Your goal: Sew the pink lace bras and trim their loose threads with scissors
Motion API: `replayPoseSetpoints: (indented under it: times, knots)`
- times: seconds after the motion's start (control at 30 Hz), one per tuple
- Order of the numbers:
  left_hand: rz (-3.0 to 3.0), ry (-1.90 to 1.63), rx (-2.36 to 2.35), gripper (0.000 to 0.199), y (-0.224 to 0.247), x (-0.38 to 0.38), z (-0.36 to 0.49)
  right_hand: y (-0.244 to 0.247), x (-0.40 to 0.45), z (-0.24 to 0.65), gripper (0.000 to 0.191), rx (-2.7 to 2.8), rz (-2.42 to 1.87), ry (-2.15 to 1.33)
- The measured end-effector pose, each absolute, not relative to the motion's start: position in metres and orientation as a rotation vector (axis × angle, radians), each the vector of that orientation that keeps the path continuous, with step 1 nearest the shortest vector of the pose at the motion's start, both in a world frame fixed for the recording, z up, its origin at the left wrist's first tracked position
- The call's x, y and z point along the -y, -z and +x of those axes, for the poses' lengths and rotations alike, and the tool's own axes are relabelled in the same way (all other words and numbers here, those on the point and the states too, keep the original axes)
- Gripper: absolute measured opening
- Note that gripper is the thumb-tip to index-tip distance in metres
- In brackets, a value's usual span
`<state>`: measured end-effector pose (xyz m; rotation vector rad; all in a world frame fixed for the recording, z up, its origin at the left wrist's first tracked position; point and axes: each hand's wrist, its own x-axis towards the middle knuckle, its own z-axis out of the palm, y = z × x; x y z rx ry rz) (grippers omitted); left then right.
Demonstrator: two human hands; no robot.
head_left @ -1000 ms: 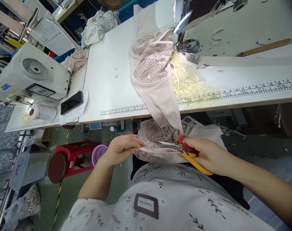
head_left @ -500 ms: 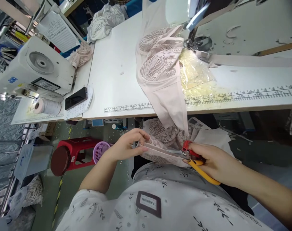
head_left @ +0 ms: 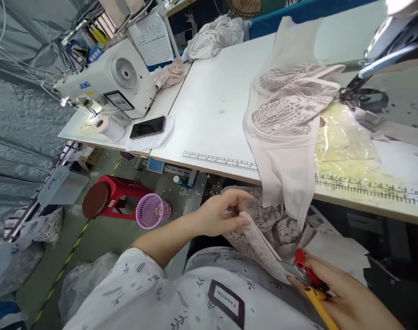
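Over my lap, my left hand (head_left: pixel 225 213) pinches the edge of a pale pink lace bra piece (head_left: pixel 253 240) between thumb and fingers. My right hand (head_left: pixel 346 288) grips scissors (head_left: pixel 310 277) with one red and one yellow handle. Their blades point left along the edge of the lace piece, and their tips are hidden by the fabric. Another pale pink lace bra (head_left: pixel 284 119) lies on the sewing table (head_left: pixel 215 123), one wing hanging over the front edge. More lace pieces (head_left: pixel 264 211) lie in my lap beneath the table edge.
A sewing machine's needle area (head_left: pixel 349 94) is at the right, above yellowish plastic film (head_left: pixel 346 137). To the left stand a white sewing machine (head_left: pixel 102 82), a thread cone (head_left: pixel 108 128) and a phone (head_left: pixel 147 127). A purple basket (head_left: pixel 153 211) and a red stool (head_left: pixel 122 197) are on the floor.
The view has swung left, so things appear further right. My left hand still holds the lace piece, and my right hand with the scissors appears lower in the picture.
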<state>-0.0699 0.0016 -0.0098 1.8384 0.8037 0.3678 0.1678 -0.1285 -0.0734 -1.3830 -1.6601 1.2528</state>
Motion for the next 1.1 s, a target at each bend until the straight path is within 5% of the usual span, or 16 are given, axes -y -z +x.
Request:
replayPoseSetpoints:
  times: [0.5,0.63,0.8,1.1]
  knots:
    - [2.212,-0.344,-0.697,0.067,0.005,0.023,0.005,0.022,0.086,0.186,0.016,1.411,-1.403,-1.11]
    - [2.16,-0.237,-0.783,0.06,-0.004,0.021,0.009,0.014,0.083,0.181,0.019,1.323,-1.39,-1.193]
    - [2.012,-0.315,-0.655,0.018,-0.002,0.013,0.004,0.021,0.084,0.184,0.022,1.203,-1.225,-1.213]
    - [1.358,-0.343,-0.741,0.023,0.008,0.019,0.014,0.026,0.084,0.181,0.017,1.24,-1.19,-1.144]
